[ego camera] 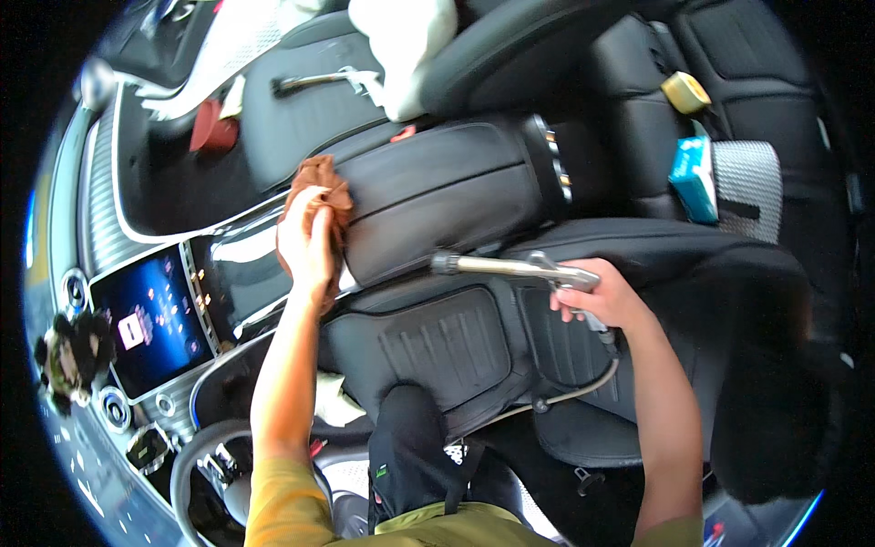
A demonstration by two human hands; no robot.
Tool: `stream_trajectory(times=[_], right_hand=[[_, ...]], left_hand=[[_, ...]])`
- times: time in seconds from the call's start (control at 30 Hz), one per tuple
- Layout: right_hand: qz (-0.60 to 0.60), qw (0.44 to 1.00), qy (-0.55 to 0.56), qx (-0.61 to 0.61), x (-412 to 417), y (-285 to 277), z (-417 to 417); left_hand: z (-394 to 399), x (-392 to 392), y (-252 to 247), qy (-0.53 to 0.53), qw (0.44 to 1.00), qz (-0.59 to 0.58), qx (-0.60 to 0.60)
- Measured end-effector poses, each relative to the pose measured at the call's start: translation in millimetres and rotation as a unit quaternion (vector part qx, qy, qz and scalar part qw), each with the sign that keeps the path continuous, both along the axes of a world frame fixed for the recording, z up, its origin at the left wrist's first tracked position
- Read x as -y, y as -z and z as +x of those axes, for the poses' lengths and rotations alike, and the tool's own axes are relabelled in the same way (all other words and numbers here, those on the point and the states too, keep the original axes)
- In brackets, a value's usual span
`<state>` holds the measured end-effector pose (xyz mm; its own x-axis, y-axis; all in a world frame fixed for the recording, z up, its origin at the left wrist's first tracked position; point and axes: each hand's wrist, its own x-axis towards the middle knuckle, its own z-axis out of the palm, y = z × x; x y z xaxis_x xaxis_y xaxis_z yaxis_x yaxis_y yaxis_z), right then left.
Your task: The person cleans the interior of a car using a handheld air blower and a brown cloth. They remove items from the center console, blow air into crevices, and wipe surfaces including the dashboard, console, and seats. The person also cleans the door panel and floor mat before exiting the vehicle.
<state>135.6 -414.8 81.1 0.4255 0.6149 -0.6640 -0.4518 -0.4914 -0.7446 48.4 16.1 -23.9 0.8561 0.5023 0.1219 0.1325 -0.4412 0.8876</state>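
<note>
My left hand [307,239] presses a brown cloth [318,178] against the front end of the black center armrest [437,184], beside the glossy console. In my right hand [595,294] is a metal air blow gun [519,267], its long barrel pointing left over the driver's seat [444,342]. A hose [581,390] runs from its handle down across the seat. On the far seat [307,116] lies a second gun-like tool [328,81] with a dark tip, next to a white bag-like thing [410,48].
A lit touchscreen [154,321] and steering wheel [188,472] are at the left. A reddish-brown container [214,128] stands in the far footwell. A blue box [694,178], yellow object [685,92] and silvery textured item [748,184] lie on the rear seat.
</note>
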Motion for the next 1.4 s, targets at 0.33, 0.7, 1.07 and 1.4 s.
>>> stream_trajectory(times=[0.33, 0.7, 1.07, 1.4], right_hand=[[0.018, 0.971, 0.238, 0.028, -2.2, -41.3, -90.1], [0.016, 0.957, 0.231, 0.172, -65.4, -8.2, -199.7], [-0.046, 0.973, 0.213, 0.075, -88.2, 81.3, -172.7], [-0.073, 0.982, 0.156, 0.075, -108.4, 93.0, -184.8]], left_hand=[[185.4, 214.3, 0.2, 0.479, 0.804, 0.316, 0.157], [-28.8, 67.9, -13.9, 0.210, 0.843, 0.491, -0.061], [-219.7, 115.7, 62.1, -0.342, 0.896, -0.283, 0.001], [-153.8, 56.1, 144.1, 0.126, 0.840, 0.340, -0.404]])
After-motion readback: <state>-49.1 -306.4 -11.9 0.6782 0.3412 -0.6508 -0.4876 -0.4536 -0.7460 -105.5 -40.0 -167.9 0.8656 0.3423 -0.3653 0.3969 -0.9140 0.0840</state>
